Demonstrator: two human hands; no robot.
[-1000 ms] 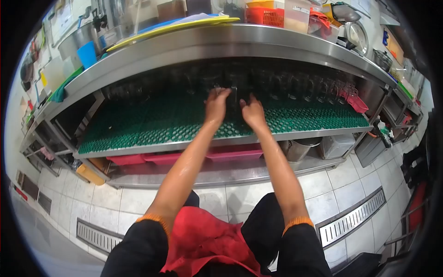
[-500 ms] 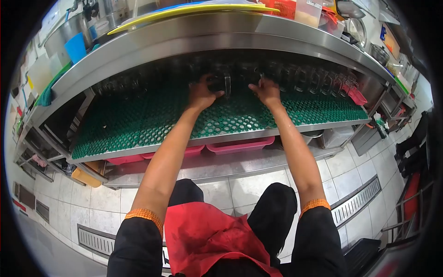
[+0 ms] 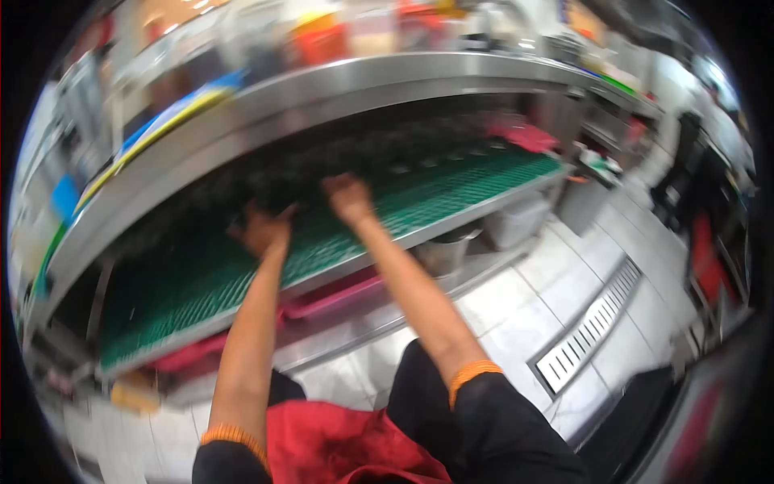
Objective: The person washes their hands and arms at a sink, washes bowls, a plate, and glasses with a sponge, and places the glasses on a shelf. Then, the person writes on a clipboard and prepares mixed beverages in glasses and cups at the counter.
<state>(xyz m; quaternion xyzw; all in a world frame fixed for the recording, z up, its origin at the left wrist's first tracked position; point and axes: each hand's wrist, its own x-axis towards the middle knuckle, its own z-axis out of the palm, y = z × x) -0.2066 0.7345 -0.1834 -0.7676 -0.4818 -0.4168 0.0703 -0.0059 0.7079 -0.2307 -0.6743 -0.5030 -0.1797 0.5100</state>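
Observation:
Both of my hands reach over the green perforated mat [image 3: 189, 286] on the shelf below the steel counter. My left hand [image 3: 264, 229] is over the mat with thumb and fingers spread, and no object shows in it. To its right, my right hand [image 3: 349, 198] is held palm down near the dark back of the shelf; its fingers are smeared by motion. Glassware behind the hands is dark and blurred. Faint glass bases [image 3: 427, 163] stand in a row toward the right end of the mat.
A pink cloth or basket [image 3: 522, 135] lies at the shelf's right end. Pink trays [image 3: 334, 297] and a metal pot [image 3: 445, 252] are underneath. Blurred containers line the steel counter [image 3: 363, 79]. A floor drain [image 3: 590, 327] lies at right. A person [image 3: 713, 133] is at the far right.
The view has swung right and blurred. My hands first moved apart beside a glass mug; now they are closer together, and that mug can no longer be made out.

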